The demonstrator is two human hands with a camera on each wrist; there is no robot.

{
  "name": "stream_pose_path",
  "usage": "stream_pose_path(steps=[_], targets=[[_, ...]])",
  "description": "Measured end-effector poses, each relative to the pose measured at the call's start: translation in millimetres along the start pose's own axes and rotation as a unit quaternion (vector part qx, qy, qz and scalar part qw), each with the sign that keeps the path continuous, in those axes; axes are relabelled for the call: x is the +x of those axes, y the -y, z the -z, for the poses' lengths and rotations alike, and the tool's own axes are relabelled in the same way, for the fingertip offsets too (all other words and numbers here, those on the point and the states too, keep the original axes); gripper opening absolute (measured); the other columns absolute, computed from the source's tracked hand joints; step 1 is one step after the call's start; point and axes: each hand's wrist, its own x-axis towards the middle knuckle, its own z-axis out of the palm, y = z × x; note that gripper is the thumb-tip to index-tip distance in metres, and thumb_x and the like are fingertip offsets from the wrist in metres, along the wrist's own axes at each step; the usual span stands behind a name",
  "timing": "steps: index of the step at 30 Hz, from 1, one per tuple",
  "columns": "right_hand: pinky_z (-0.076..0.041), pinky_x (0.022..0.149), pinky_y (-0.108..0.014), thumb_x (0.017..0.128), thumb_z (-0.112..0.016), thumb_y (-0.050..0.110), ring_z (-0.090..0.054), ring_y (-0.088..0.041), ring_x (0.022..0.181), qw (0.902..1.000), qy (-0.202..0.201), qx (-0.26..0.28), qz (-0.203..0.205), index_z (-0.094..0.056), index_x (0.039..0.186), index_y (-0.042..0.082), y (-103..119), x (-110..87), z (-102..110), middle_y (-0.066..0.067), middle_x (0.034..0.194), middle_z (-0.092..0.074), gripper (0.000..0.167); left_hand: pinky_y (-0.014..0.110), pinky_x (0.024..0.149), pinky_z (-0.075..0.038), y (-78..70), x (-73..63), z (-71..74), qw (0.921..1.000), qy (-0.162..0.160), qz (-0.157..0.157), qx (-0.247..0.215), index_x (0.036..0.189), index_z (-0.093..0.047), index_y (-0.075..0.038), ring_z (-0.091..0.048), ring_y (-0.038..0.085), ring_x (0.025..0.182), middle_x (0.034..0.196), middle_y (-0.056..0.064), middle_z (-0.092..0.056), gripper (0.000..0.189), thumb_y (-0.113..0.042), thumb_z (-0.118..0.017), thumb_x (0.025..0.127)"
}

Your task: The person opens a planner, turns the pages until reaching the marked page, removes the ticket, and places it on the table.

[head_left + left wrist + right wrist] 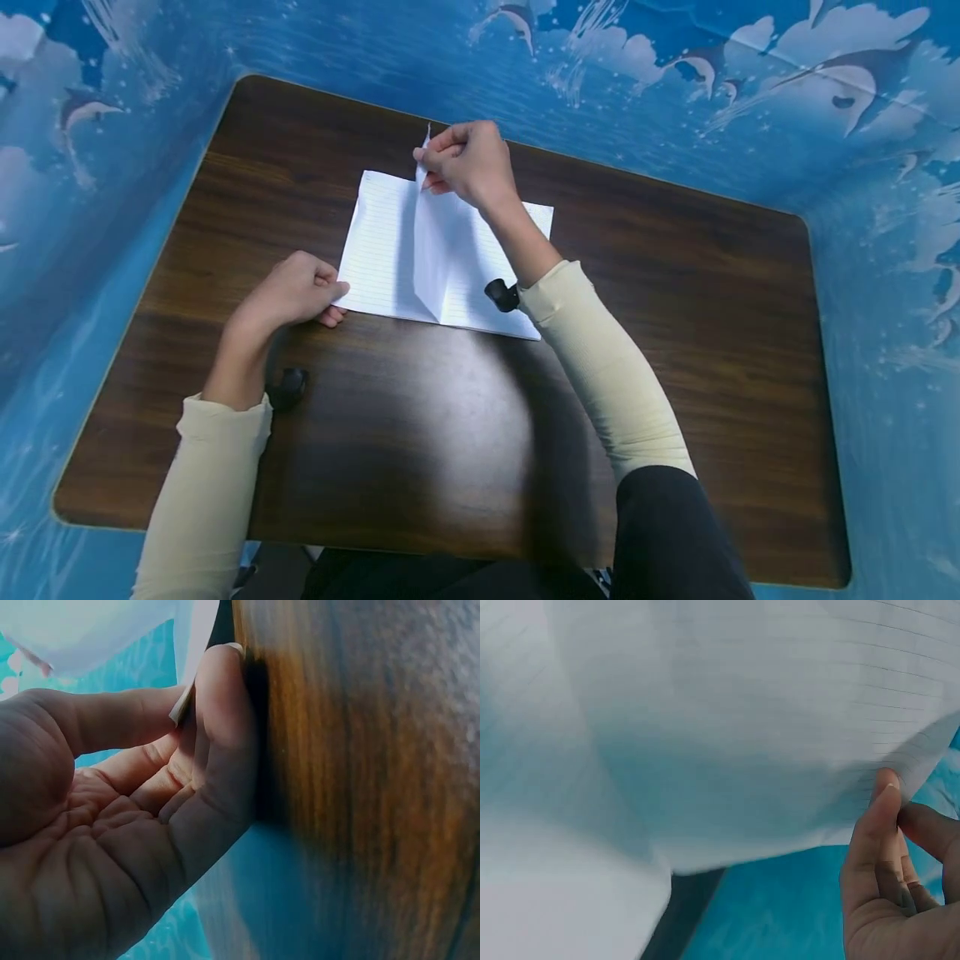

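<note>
An open notebook [382, 250] with white lined pages lies on the dark wooden table. One page [431, 258] stands upright near the spine, its top corner pinched between the thumb and fingers of my right hand [472, 162]. In the right wrist view the lifted page [765, 735] curves toward the pinching right hand [900, 877]. My left hand [300, 287] grips the notebook's lower left corner. The left wrist view shows this left hand [150, 757] with the thumb on top of the corner [180, 705] and curled fingers beneath.
The brown table [675, 333] has rounded corners and reflects a bright patch near its front. Blue sheeting [645, 83] printed with dolphins surrounds it. A small black device [288, 387] sits at the left wrist, another device [501, 295] at the right.
</note>
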Motion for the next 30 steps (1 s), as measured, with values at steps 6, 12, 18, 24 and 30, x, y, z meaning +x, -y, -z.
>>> stream_pose_path(steps=[6,12,18,24,30], targets=[[-0.064,0.07,-0.026,0.098,-0.079,0.013,-0.078,-0.018,0.068,0.9999,0.003,-0.013,-0.005,-0.079,0.103,0.0,-6.9,13.7,-44.8,-0.011,0.088,-0.082,0.014,0.027,0.061,-0.061,1.9,1.7,2.3,0.9997,0.016,-0.006,-0.02,0.115,-0.062,0.018,-0.073,0.01,0.063,0.081,0.014,-0.076,0.029,-0.01,-0.057,0.111],[-0.06,0.066,-0.019,0.099,-0.079,0.015,-0.077,-0.015,0.065,0.9967,-0.015,-0.08,-0.002,-0.079,0.102,0.001,-22.6,25.7,-74.2,-0.01,0.082,-0.081,0.014,0.027,0.061,-0.062,2.4,3.7,2.7,0.9989,0.029,-0.017,-0.031,0.119,-0.062,0.019,-0.073,0.011,0.064,0.082,0.015,-0.076,0.026,-0.001,-0.048,0.109],[-0.058,0.065,-0.017,0.102,-0.074,0.014,-0.077,-0.012,0.065,0.9907,-0.013,-0.135,0.008,-0.077,0.098,0.003,-43.8,32.4,-95.0,-0.009,0.083,-0.082,0.012,0.026,0.062,-0.062,2.7,1.6,2.0,0.9989,0.028,-0.034,-0.019,0.098,-0.064,0.01,-0.073,0.01,0.066,0.082,0.015,-0.076,0.025,0.003,-0.041,0.105],[-0.057,0.066,-0.017,0.103,-0.072,0.013,-0.078,-0.012,0.069,0.9888,-0.001,-0.149,0.009,-0.074,0.097,0.004,-49.5,34.9,-104.4,-0.009,0.087,-0.083,0.011,0.028,0.064,-0.062,6.8,-1.2,4.5,0.9983,0.027,-0.021,-0.047,0.106,-0.065,0.014,-0.074,0.013,0.068,0.084,0.015,-0.075,0.037,-0.006,-0.034,0.109],[-0.052,0.067,-0.017,0.104,-0.069,0.014,-0.077,-0.01,0.071,0.983,0.018,-0.183,0.013,-0.075,0.098,0.007,-51.0,34.9,-101.5,-0.005,0.089,-0.084,0.012,0.027,0.068,-0.062,8.5,-0.7,5.9,0.9983,0.034,-0.015,-0.046,0.115,-0.067,0.014,-0.076,0.013,0.072,0.085,0.013,-0.077,0.043,-0.023,-0.044,0.116]])
